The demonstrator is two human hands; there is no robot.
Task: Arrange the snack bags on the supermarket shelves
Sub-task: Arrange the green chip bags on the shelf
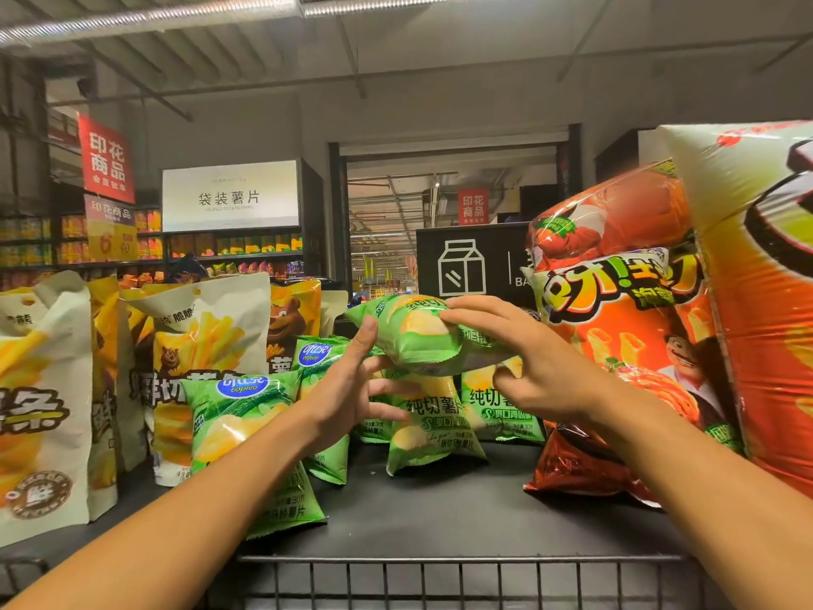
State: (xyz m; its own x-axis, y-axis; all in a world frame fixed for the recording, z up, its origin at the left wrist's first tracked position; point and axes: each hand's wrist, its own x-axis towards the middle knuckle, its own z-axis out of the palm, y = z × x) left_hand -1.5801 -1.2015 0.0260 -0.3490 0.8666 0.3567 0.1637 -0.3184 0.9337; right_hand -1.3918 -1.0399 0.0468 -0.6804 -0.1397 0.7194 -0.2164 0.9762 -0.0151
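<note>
A small green chip bag (409,336) is held level above the dark shelf (440,508), over a row of like green bags. My right hand (523,358) grips it from the right, fingers curled over its top and thumb beneath. My left hand (356,385) touches its left end with the thumb up against the bag and the fingers spread below it. Several more green bags stand on the shelf, one (246,438) leaning at the front left, others (426,424) upright behind my hands.
Tall white and yellow fries bags (39,402) fill the shelf's left side. Large orange-red snack bags (624,310) crowd the right, one very close to the camera (765,279). A wire rail (440,578) runs along the shelf's front edge. Further aisles and signs lie behind.
</note>
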